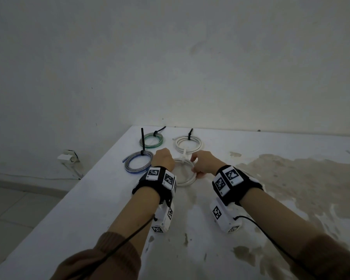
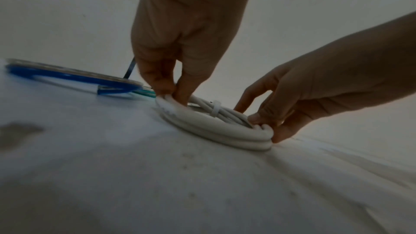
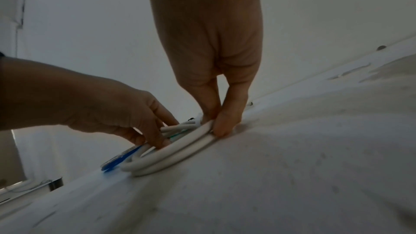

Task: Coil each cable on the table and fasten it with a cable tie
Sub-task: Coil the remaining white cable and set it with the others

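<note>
A white cable coil (image 1: 187, 178) lies flat on the white table (image 1: 101, 199) in front of me, bound at its far side by a white cable tie (image 1: 183, 158). My left hand (image 1: 163, 161) pinches the coil's left side; the left wrist view shows its fingertips (image 2: 180, 95) over the coil (image 2: 216, 129), near the tie (image 2: 215, 108). My right hand (image 1: 200, 165) pinches the right side, thumb outside and fingers (image 3: 225, 124) on the coil (image 3: 175, 154). In the head view the left hand hides the coil's left part.
Three tied coils lie further back: blue-grey (image 1: 138, 164) at the left, green (image 1: 151, 140) and white (image 1: 188, 144) behind, each with a black tie sticking up. The table's left edge drops to the floor by a wall socket (image 1: 68, 157). A worn patch (image 1: 291, 178) spreads to the right.
</note>
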